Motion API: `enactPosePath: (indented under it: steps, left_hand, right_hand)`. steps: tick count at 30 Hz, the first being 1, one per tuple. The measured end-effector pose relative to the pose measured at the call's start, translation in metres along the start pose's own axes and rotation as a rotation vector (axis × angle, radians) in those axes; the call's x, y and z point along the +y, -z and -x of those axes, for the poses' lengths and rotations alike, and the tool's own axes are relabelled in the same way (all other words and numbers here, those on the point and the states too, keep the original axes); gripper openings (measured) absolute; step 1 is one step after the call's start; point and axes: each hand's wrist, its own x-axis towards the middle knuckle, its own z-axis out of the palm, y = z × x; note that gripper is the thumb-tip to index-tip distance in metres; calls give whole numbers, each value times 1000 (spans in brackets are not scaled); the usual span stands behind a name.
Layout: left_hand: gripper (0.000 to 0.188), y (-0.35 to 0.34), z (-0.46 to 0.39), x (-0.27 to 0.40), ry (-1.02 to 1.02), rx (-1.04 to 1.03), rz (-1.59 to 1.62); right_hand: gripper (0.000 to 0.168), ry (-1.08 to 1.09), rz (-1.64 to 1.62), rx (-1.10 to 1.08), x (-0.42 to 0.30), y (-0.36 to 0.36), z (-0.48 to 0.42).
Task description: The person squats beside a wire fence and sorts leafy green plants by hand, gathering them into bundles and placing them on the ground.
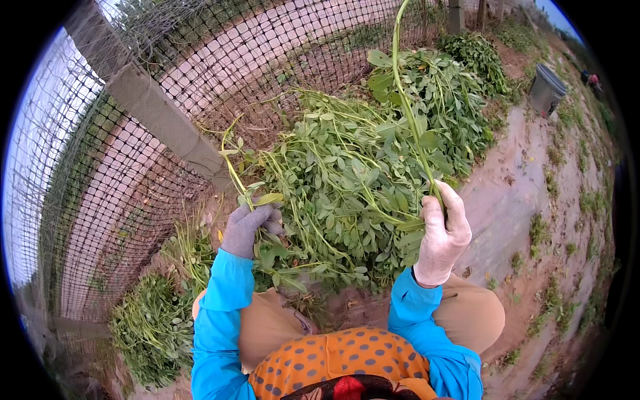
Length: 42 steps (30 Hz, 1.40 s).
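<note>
My left hand (252,225), in a grey glove, holds the lower end of a thin green plant stem (232,170) with a few leaves. In a whitish glove, my right hand (442,232) grips a long, thick green stem (406,102) that rises to the top edge of the picture. Between and beyond both hands lies a large heap of cut leafy green plants (340,170). Leaves hang below my left hand, and some touch my right hand. My fingertips are partly hidden by stems and leaves.
A black mesh fence (260,45) with a concrete post (165,122) stands ahead and left. Another plant pile (152,325) lies lower left. More heaps (475,60) lie at upper right. A grey bin (546,91) stands on the ground at right; a person (594,80) is far behind it.
</note>
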Motion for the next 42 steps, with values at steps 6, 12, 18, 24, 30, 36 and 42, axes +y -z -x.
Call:
enactPosePath:
  steps: [6, 12, 18, 24, 30, 36, 42]
  left_hand:
    - [37, -14, 10, 0, -22, -142, 381]
    - [35, 10, 6, -1, -11, -87, 322]
    - [30, 26, 28, 22, -17, 169, 65]
    - [31, 40, 38, 17, 159, 16, 104]
    - [34, 46, 44, 23, 190, -27, 153]
    - [35, 46, 43, 27, 69, 103, -14]
    - [25, 63, 38, 22, -16, 312, 53]
  right_hand:
    - [25, 184, 74, -640, 16, -59, 39]
    - [35, 149, -205, -954, 32, -115, 110]
    - [24, -71, 48, -823, 128, -137, 84]
    - [66, -89, 518, -898, 212, -161, 157]
    - [68, -826, -160, -1203, 220, -163, 169]
    - [46, -604, -70, -1154, 225, -159, 130]
    - [31, -462, -406, -1058, 116, -128, 69]
